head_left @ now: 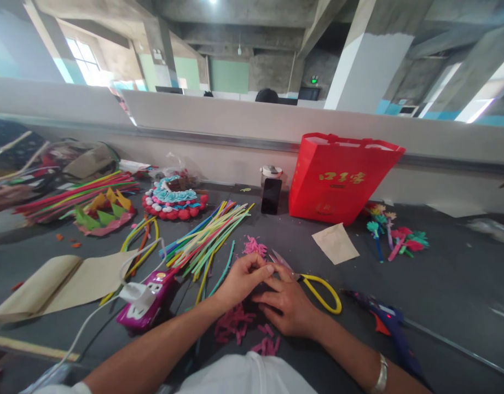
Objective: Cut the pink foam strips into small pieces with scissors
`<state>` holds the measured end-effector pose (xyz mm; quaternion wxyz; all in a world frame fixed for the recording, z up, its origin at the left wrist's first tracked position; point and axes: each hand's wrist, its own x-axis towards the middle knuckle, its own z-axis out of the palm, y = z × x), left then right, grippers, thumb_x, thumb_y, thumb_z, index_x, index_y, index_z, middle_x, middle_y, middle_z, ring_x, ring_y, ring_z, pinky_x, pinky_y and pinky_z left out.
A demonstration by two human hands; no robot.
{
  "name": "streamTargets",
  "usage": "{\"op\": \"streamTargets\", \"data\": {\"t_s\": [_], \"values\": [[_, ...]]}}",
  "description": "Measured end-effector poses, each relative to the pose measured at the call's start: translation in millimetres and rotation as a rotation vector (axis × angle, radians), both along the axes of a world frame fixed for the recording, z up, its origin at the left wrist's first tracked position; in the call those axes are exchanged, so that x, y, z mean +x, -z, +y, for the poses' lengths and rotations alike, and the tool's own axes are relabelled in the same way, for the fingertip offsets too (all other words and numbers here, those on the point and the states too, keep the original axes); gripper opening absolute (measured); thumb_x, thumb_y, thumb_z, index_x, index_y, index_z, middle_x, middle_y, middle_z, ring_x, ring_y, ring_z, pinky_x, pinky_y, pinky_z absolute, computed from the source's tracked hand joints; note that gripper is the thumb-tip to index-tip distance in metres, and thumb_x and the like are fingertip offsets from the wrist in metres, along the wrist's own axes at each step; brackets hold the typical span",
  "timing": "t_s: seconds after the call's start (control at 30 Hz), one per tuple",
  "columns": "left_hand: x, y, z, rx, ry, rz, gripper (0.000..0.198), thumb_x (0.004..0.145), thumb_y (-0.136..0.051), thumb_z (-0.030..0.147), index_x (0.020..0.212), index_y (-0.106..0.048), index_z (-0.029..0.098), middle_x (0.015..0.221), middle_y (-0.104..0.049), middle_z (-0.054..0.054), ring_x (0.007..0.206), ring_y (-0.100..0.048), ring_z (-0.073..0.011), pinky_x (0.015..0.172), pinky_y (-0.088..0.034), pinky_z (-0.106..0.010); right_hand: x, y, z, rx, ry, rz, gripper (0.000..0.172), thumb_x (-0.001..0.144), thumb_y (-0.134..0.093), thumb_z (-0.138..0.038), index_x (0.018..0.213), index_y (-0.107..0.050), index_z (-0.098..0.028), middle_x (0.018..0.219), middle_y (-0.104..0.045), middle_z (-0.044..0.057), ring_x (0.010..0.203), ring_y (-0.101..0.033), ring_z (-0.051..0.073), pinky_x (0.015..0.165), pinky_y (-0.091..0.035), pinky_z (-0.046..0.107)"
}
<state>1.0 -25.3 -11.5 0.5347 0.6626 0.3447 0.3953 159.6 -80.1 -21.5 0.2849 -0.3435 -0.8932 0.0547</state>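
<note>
Both my hands meet low on the dark grey table (440, 284). My left hand (244, 279) is closed in a pinch; what its fingertips hold is too small to name. My right hand (287, 303) lies partly curled beside it, fingertips touching the left hand's, and its grip is hidden. Pink pipe-cleaner scraps (234, 323) lie under and before my hands, with another pink tuft (255, 245) just beyond them. Yellow-handled scissors (317, 287) rest right behind my right hand. A bundle of coloured pipe cleaners (206, 232) fans out to the left.
A purple power strip (147, 300) with a white plug and cord sits at left, a blue glue gun (389, 323) at right. Brown paper (63, 282), a red bag (337, 178), a bottle with a phone (271, 191), and pipe-cleaner flowers (395, 232) surround them.
</note>
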Motion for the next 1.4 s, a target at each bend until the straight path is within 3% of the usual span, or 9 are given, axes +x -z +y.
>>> {"op": "streamTargets", "data": {"t_s": [0.2,0.43,0.63,0.73,0.9,1.0,1.07,1.2,1.4], "values": [[1.8,5.1,-3.3,0.107,-0.041,0.077,0.033,0.090,-0.047,0.041,0.070,-0.052,0.015,0.064,-0.043,0.004,0.062,-0.039,-0.0102,0.057,-0.032,-0.022,1.0,-1.7,1.2,0.021,-0.005,-0.005,0.025,0.081,-0.060,-0.016,0.103,-0.067,-0.025,0.133,-0.050,0.003,0.128,-0.032,0.028,0.106,-0.033,0.048],[0.5,5.4,-2.2,0.158,0.017,0.098,0.033,0.093,-0.039,0.039,0.078,-0.056,0.015,0.069,-0.048,0.002,0.067,-0.043,-0.0114,0.061,-0.035,-0.023,8.1,2.2,7.1,0.045,0.016,0.115,0.026,0.083,-0.057,-0.012,0.104,-0.066,-0.024,0.118,-0.060,0.003,0.121,-0.040,0.024,0.102,-0.038,0.046],[-6.2,-7.1,8.0,0.208,-0.144,0.169,0.020,0.088,-0.047,0.031,0.085,-0.060,0.016,0.074,-0.057,-0.001,0.069,-0.050,-0.0132,0.064,-0.038,-0.024,16.8,6.7,15.1,0.051,0.129,0.288,0.021,0.086,-0.053,-0.012,0.099,-0.065,-0.023,0.106,-0.065,0.006,0.106,-0.052,0.022,0.092,-0.046,0.042],[-15.1,-28.6,4.4,0.328,-0.131,0.361,0.017,0.086,-0.048,0.028,0.086,-0.062,0.018,0.077,-0.061,-0.001,0.069,-0.053,-0.0140,0.063,-0.038,-0.024,19.3,7.3,17.6,0.046,0.158,0.344,0.020,0.087,-0.052,-0.012,0.098,-0.064,-0.022,0.095,-0.066,0.005,0.097,-0.055,0.021,0.088,-0.047,0.040],[-43.3,-52.0,-13.0,0.483,-0.118,1.019,0.023,0.088,-0.044,0.032,0.084,-0.062,0.019,0.077,-0.066,-0.007,0.073,-0.061,-0.0206,0.064,-0.039,-0.028,18.1,6.7,15.3,0.014,0.117,0.358,0.020,0.087,-0.051,-0.011,0.098,-0.064,-0.022,0.090,-0.066,0.004,0.091,-0.057,0.019,0.084,-0.047,0.038],[-69.5,-45.7,-21.6,0.418,-0.170,1.342,0.032,0.091,-0.037,0.037,0.087,-0.062,0.017,0.077,-0.067,-0.011,0.076,-0.065,-0.0254,0.065,-0.042,-0.031,17.2,8.7,13.1,0.015,0.093,0.356,0.021,0.088,-0.051,-0.012,0.101,-0.063,-0.022,0.088,-0.066,0.004,0.088,-0.057,0.019,0.082,-0.048,0.036],[-86.8,-37.0,-25.4,0.343,-0.190,1.434,0.035,0.090,-0.037,0.040,0.088,-0.062,0.016,0.081,-0.068,-0.014,0.080,-0.066,-0.0281,0.066,-0.044,-0.033,17.1,10.9,12.2,-0.004,0.096,0.346,0.021,0.088,-0.051,-0.012,0.102,-0.064,-0.022,0.086,-0.065,0.004,0.085,-0.058,0.018,0.079,-0.049,0.034],[-106.7,-22.4,-27.9,0.241,-0.163,1.453,0.030,0.087,-0.039,0.035,0.087,-0.062,0.016,0.084,-0.069,-0.015,0.082,-0.066,-0.0293,0.069,-0.047,-0.036,17.0,14.1,11.2,-0.071,0.106,0.309,0.021,0.089,-0.051,-0.015,0.103,-0.065,-0.023,0.084,-0.064,0.003,0.082,-0.059,0.016,0.076,-0.049,0.031],[-105.0,-17.0,-10.5,0.211,-0.225,1.430,0.022,0.079,-0.043,0.023,0.082,-0.063,0.017,0.085,-0.069,-0.014,0.084,-0.066,-0.0276,0.071,-0.047,-0.035,16.9,15.2,11.5,-0.103,0.096,0.290,0.020,0.090,-0.051,-0.017,0.102,-0.065,-0.024,0.084,-0.064,0.002,0.080,-0.059,0.015,0.074,-0.049,0.029]]}}
